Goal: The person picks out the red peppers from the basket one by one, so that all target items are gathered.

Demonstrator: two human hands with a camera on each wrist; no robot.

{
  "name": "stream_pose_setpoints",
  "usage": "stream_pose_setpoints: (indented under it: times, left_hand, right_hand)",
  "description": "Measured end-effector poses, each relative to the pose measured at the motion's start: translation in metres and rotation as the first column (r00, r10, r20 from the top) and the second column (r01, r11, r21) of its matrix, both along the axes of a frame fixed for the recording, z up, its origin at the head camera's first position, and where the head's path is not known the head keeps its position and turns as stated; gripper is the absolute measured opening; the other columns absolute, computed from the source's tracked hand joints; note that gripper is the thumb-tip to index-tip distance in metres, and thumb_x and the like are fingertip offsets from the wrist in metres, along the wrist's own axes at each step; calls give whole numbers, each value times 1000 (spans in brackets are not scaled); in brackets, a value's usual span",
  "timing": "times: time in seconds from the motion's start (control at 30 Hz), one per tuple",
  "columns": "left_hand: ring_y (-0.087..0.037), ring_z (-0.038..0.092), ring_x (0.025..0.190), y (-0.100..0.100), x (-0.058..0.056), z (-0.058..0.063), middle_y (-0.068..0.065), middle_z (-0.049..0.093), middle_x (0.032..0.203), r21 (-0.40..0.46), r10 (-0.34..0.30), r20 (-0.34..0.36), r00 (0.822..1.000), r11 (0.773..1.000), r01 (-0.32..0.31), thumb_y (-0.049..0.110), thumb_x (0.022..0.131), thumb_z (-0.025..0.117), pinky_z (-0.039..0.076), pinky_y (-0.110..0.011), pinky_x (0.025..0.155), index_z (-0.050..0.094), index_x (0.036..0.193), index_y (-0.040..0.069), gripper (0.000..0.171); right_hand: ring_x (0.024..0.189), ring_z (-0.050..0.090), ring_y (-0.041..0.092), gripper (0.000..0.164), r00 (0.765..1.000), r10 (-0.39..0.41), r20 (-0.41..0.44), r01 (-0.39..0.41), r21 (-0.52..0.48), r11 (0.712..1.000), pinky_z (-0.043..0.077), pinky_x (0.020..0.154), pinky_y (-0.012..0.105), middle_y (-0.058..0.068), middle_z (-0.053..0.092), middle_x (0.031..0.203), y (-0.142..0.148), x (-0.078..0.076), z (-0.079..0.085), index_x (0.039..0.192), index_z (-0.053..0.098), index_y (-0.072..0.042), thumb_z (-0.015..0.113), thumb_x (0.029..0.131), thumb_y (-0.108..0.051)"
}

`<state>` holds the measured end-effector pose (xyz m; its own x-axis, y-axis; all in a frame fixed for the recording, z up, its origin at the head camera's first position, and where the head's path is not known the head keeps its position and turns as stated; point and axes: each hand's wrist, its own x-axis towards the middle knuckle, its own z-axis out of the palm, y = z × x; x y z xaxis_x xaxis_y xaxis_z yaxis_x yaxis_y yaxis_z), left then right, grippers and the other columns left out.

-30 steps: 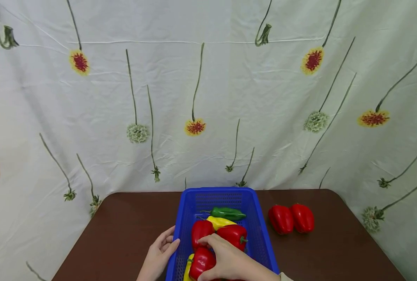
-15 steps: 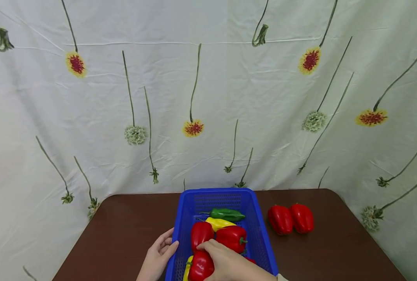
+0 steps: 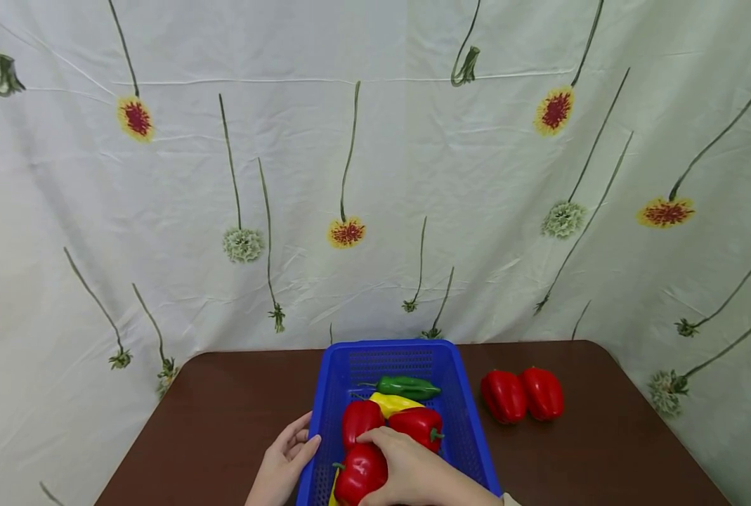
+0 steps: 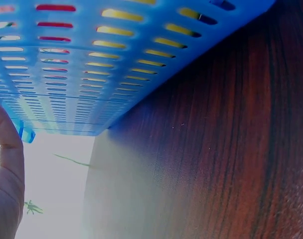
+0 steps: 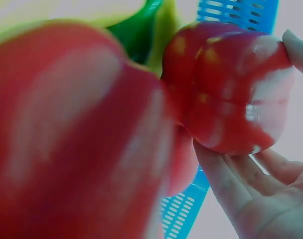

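Red pepper (image 3: pixel 362 474) is in the near part of the blue basket (image 3: pixel 388 344), its green stem pointing left. I have the right hand (image 3: pixel 407 465) clamped on it, thumb and fingers curled round its right side; the right wrist view confirms the grip. I can't tell whether the pepper is lifted or resting on what's below. Left hand (image 3: pixel 283 455) grips the basket's left side, thumb at the rim, fingers against the outer wall, partly hidden under the edge.

Rest of the basket, quickly: I count a second red pepper (image 3: pixel 361 420) just beyond the held one, a third red pepper (image 3: pixel 416 426) to its right with stem to the right, a yellow pepper (image 3: pixel 397 403) behind those two, and a green pepper (image 3: pixel 408 387) lying crosswise at the far end. A sliver of another yellow piece (image 3: pixel 334 492) shows at the held pepper's near left.

Outside, I see two more reds, one pepper (image 3: pixel 504 398) touching its neighbour (image 3: pixel 543 394), on the dark brown desk (image 3: pixel 242 407) right of the basket. White flower-print cloth (image 3: pixel 413 147) hangs behind. My left wrist view gets mostly slotted basket wall and desk.
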<state>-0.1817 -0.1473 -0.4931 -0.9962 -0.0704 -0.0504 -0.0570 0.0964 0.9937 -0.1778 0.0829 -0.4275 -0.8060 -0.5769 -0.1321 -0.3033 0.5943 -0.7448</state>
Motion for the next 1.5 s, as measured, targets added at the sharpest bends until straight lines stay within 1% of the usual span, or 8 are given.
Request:
stream_pose_setpoints:
  times: [0.13,0.33,0.63,0.9,1.0,1.13,1.33,1.5]
  left_hand:
    - [-8,65,77,0,0,-1,-8,63,97,5,13,4,1000,1000,-13,13,92,68,57,-25,68,48,140,-4,55]
    - [-9,66,77,0,0,-2,-9,63,97,3,10,1,1000,1000,-10,13,92,68,57,-25,69,47,141,-4,56]
    - [-11,66,79,-1,-1,-2,-11,64,98,-5,2,7,1000,1000,-2,15,93,67,57,-25,70,47,141,-3,56]
    - [-12,67,80,-2,-1,0,-12,63,99,-3,-10,20,1000,1000,10,16,93,67,58,-27,70,46,142,-4,57]
    - [-12,67,80,-2,-1,0,-12,63,100,-5,-14,31,999,1000,14,17,93,67,59,-28,71,45,142,-4,58]
    - [-13,67,80,-3,-1,0,-13,64,100,-8,-12,33,999,1000,13,17,93,67,59,-28,71,45,142,-5,58]
    - [-12,67,79,-2,-1,-1,-12,64,98,-8,-11,19,1000,1000,11,16,93,67,58,-27,71,46,140,-6,56]
    - [-12,66,79,-3,-2,-2,-13,64,98,-7,-16,20,1000,1000,16,17,93,67,58,-27,71,46,140,-5,57]
  right_hand:
    - [104,58,9,72,999,-42,7,42,-37,998,58,80,36,-6,62,121,6,-1,10,133,56,-18,87,70,-35]
    - [109,60,20,74,994,-91,66,103,-198,975,59,77,35,0,63,123,24,-6,25,137,52,-12,84,75,-35]
    - [114,60,29,73,971,-185,153,231,-383,895,59,81,42,14,57,132,59,-10,45,141,46,-7,81,81,-29]
    - [114,62,32,72,941,-307,144,338,-451,826,58,84,42,22,51,139,101,-11,54,144,43,-5,78,83,-22]
    - [114,62,30,70,915,-369,160,400,-472,786,58,87,40,22,51,139,118,-8,57,143,43,-5,77,84,-19]
    - [116,60,27,67,864,-469,185,498,-456,738,57,87,39,18,51,139,139,-4,55,143,44,-7,76,85,-19]
    - [132,49,38,69,784,-596,176,615,-359,702,54,94,42,18,46,146,169,4,41,147,39,-9,72,89,-24]
    - [138,39,44,77,725,-657,208,689,-242,684,51,98,49,22,36,153,193,6,23,152,30,-8,69,91,-34]
